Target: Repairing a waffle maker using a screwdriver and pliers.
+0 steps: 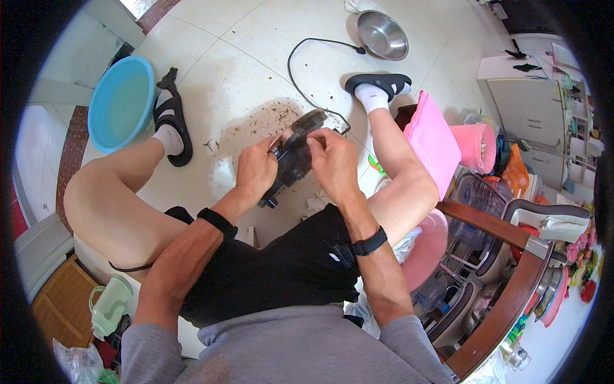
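Note:
Between my knees, just above the floor, is a dark, grimy electrical appliance (295,163) with a rounded upper end. My left hand (257,168) is closed around its left side, and something pale shows by the fingertips. On the other side, my right hand (334,160) is pinched against the appliance's upper right edge; what its fingertips hold is too small to make out. A black power cord (291,63) loops from the far end of the appliance, its plug lying near a steel bowl (382,35). Brown debris (272,118) is scattered on the tiles beyond my hands.
A blue basin (121,105) of water stands by my left foot. To the right are a pink board or sheet (430,144), a pink bucket (474,147) and a wooden-edged table (505,313). A green jug (112,307) sits at the lower left.

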